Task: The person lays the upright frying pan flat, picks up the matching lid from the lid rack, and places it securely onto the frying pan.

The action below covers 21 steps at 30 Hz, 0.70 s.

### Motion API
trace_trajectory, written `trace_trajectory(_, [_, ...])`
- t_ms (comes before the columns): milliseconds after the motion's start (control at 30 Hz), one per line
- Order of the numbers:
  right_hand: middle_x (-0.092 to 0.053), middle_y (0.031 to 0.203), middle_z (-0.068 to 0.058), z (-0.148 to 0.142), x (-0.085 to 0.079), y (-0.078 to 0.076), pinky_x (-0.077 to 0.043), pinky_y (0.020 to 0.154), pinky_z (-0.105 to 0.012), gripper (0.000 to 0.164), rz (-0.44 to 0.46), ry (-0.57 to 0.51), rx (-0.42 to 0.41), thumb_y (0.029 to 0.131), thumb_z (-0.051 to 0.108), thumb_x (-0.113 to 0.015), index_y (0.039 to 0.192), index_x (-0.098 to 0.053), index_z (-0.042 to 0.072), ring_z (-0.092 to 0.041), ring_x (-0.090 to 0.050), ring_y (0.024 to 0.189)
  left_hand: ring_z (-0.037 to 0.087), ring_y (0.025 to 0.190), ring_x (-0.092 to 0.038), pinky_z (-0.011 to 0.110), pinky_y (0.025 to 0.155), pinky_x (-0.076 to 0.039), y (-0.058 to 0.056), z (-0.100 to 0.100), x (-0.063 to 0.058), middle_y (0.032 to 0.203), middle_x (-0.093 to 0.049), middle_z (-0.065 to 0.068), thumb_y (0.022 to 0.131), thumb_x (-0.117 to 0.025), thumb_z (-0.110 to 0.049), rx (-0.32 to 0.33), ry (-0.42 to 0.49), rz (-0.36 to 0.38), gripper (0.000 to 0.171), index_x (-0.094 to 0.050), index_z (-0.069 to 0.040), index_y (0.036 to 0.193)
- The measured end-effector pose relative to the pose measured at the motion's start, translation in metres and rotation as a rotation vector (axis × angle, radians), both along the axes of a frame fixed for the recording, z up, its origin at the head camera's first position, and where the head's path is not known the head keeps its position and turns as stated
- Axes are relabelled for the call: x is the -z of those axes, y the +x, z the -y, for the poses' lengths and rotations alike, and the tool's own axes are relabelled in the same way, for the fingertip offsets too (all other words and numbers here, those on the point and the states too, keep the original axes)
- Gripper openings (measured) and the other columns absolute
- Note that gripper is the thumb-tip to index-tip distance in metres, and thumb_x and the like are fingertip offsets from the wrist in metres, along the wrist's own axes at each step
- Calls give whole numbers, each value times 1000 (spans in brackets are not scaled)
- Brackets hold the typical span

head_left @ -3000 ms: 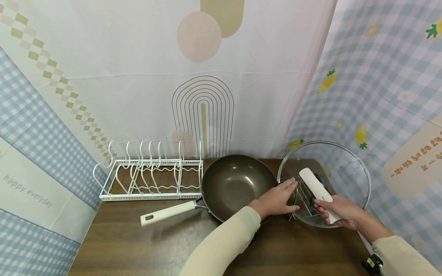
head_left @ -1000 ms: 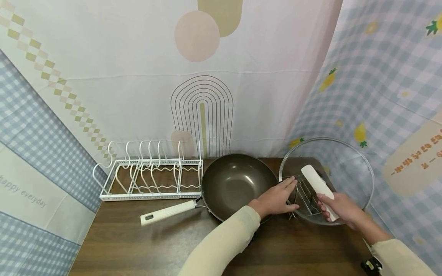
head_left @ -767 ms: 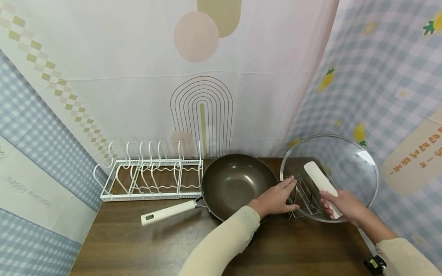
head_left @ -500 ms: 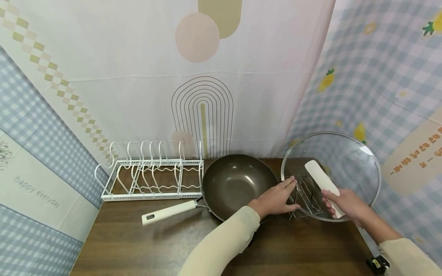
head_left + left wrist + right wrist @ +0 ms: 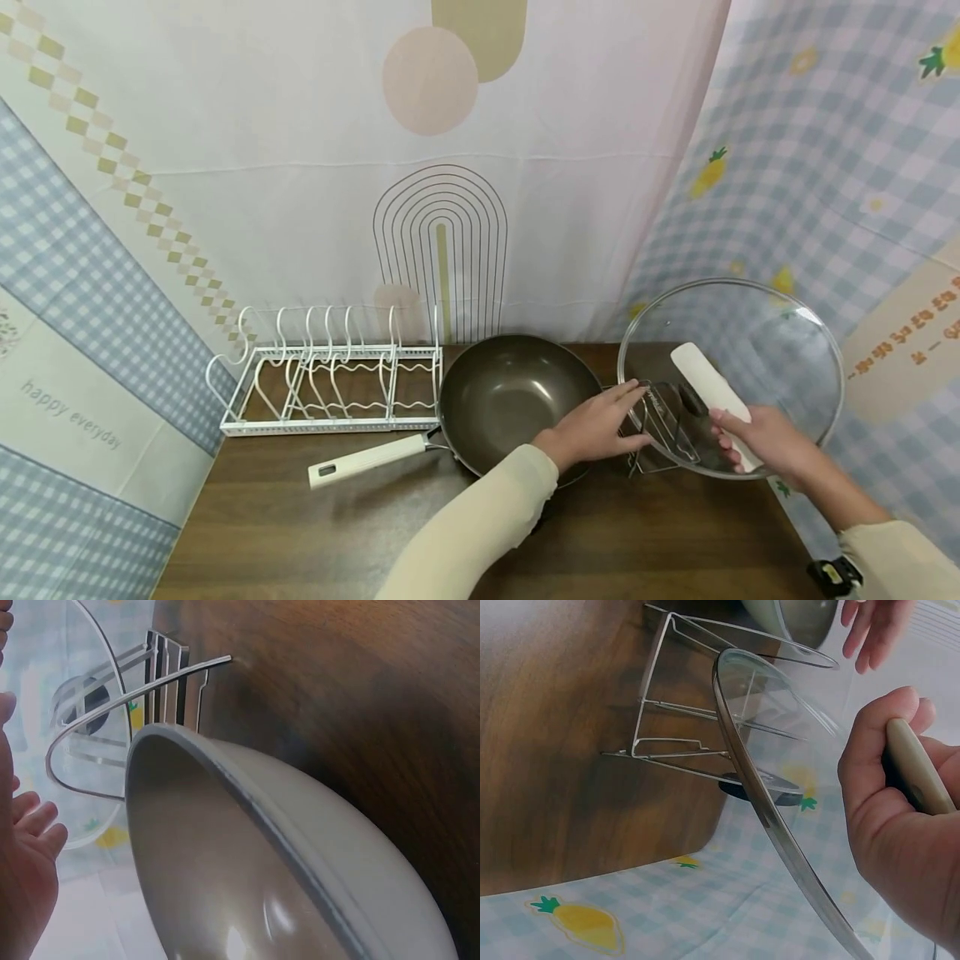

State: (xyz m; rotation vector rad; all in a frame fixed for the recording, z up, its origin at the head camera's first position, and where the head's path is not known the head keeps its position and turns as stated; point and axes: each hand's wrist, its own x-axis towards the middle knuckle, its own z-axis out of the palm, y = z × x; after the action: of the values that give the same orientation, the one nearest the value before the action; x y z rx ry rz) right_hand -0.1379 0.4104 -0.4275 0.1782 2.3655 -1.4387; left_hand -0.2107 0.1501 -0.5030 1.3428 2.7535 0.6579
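Observation:
My right hand grips the cream bar handle of a large clear glass pan lid with a metal rim. In the head view the lid is tilted at the right of the table, overlapping a small wire lid stand. The right wrist view shows the lid's rim between the stand's wire loop and its far end. My left hand, fingers extended and thumb apart, is held over the right rim of a dark-lined wok, close to the stand. The wok's cream handle points left.
A white metal rack with several upright curved dividers stands left of the wok, along the back of the wooden table. Printed cloth hangs behind it, and blue checked cloth closes off the right side.
My right hand has carried the lid rightward and slightly up, showing more of the wire stand's left part. My left hand has barely moved, and the wok and rack stay put.

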Motion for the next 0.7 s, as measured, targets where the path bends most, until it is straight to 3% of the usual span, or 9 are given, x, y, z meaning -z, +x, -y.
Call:
trace_trajectory(467, [-59,69,5,-10,-22,-1,-58,53,-34,42,-43,78,-14,112,34,-43,93,-61,1,-10,-59,57,20,148,-45,26,117,-40,-3,16,-10,165,-40,8,101,-57,-56,4,63,-123,76,-39,-10,158])
trace_trajectory(700, [-60,70,3,-9,-33,-1,-57,52,-33,42,-67,54,-15,112,34,-42,91,-60,3,-10,-59,57,19,148,-46,27,118,-40,-4,22,-18,163,-42,8,100,-61,-54,1,114,-125,76,-40,-9,158])
